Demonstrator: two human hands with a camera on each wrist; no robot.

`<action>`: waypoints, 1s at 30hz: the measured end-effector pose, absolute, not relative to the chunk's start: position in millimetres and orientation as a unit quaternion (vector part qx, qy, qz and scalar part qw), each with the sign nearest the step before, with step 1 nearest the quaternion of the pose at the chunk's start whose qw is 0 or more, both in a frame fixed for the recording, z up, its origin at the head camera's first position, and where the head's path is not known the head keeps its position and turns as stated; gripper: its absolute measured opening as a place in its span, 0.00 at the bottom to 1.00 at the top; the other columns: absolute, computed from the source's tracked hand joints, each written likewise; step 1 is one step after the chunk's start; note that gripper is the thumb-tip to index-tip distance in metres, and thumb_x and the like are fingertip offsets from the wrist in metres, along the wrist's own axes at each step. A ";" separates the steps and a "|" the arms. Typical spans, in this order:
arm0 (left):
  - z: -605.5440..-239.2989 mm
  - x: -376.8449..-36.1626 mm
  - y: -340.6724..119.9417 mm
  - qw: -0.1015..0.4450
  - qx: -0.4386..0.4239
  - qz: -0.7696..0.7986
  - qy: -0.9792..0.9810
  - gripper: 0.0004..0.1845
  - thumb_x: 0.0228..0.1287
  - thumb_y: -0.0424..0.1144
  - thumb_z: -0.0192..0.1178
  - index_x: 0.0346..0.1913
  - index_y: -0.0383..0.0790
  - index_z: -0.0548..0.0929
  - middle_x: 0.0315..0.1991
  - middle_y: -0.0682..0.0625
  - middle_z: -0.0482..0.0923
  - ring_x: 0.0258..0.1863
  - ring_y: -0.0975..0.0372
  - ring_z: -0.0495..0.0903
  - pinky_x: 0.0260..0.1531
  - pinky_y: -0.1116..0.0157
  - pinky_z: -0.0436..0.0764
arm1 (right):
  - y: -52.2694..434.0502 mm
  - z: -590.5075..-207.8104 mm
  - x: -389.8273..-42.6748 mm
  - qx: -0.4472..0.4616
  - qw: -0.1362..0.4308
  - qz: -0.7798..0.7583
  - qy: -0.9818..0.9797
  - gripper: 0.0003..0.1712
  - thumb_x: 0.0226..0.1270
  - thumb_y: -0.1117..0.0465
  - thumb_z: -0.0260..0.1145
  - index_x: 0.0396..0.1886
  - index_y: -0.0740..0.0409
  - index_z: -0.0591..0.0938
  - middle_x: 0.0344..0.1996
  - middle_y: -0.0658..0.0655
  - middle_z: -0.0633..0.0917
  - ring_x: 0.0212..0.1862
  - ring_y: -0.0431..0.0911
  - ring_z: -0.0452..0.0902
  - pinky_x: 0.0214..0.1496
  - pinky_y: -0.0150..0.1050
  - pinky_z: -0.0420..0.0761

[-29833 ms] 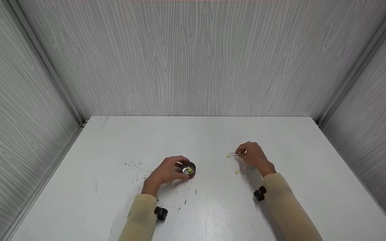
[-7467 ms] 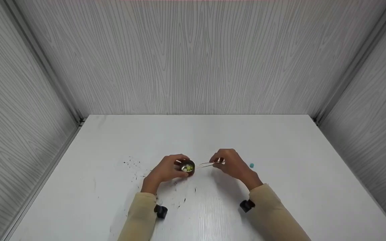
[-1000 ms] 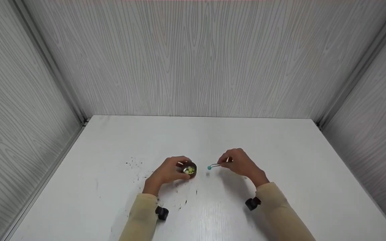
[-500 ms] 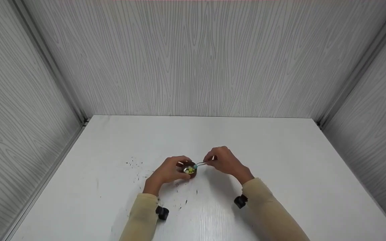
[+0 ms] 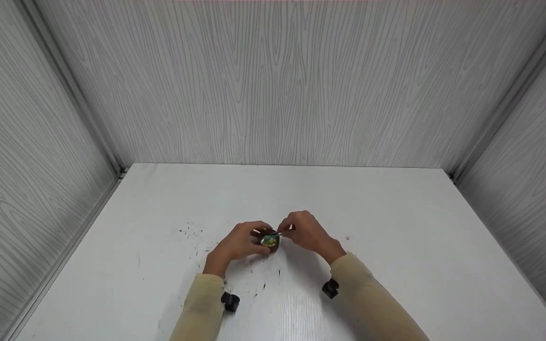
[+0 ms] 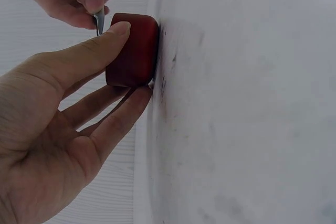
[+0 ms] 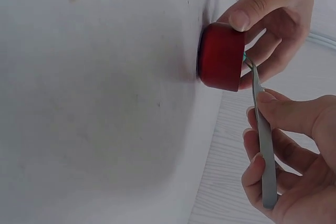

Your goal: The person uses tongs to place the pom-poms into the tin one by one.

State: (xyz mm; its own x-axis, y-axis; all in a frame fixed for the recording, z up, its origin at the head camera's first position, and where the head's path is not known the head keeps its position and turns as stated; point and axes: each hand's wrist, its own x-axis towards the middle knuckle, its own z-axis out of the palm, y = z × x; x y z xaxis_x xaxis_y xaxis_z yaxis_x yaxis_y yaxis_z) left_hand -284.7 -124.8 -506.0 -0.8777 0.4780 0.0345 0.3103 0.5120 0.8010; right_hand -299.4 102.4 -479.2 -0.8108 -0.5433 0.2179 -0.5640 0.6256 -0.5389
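Right wrist view: we pinch metal tweezers (image 7: 264,150) in our right hand (image 7: 286,161), tips at the rim of the red cup (image 7: 221,56) — a small teal bead (image 7: 244,56) sits there. Our left hand (image 6: 52,129) grips the cup between thumb and fingers. The cup stands on the white table (image 5: 396,265), mid-front — yellow-green pieces (image 5: 269,241) lie inside.
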 end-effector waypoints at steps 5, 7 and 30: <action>-506.5 -285.4 -124.7 0.098 0.225 0.440 0.864 0.26 0.61 0.35 0.74 0.63 0.43 0.82 0.61 0.43 0.83 0.64 0.46 0.81 0.65 0.46 0.80 | 99.7 -481.9 -299.0 0.304 0.023 0.293 -0.906 0.10 0.66 0.73 0.71 0.41 0.59 0.93 0.38 0.57 0.92 0.42 0.48 0.87 0.45 0.45 0.88; -505.9 -285.1 -124.7 0.100 0.223 0.441 0.864 0.26 0.61 0.35 0.74 0.63 0.43 0.82 0.62 0.43 0.82 0.64 0.45 0.81 0.65 0.46 0.81 | 99.6 -482.6 -299.0 0.309 0.029 0.284 -0.907 0.10 0.66 0.73 0.71 0.41 0.59 0.93 0.37 0.57 0.92 0.40 0.47 0.87 0.43 0.43 0.88; -506.0 -285.6 -124.3 0.104 0.214 0.433 0.869 0.26 0.61 0.36 0.74 0.63 0.44 0.82 0.61 0.43 0.83 0.63 0.45 0.81 0.65 0.46 0.80 | 102.9 -483.6 -298.0 0.305 0.034 0.276 -0.911 0.10 0.66 0.74 0.69 0.41 0.60 0.93 0.37 0.57 0.92 0.40 0.48 0.87 0.44 0.45 0.88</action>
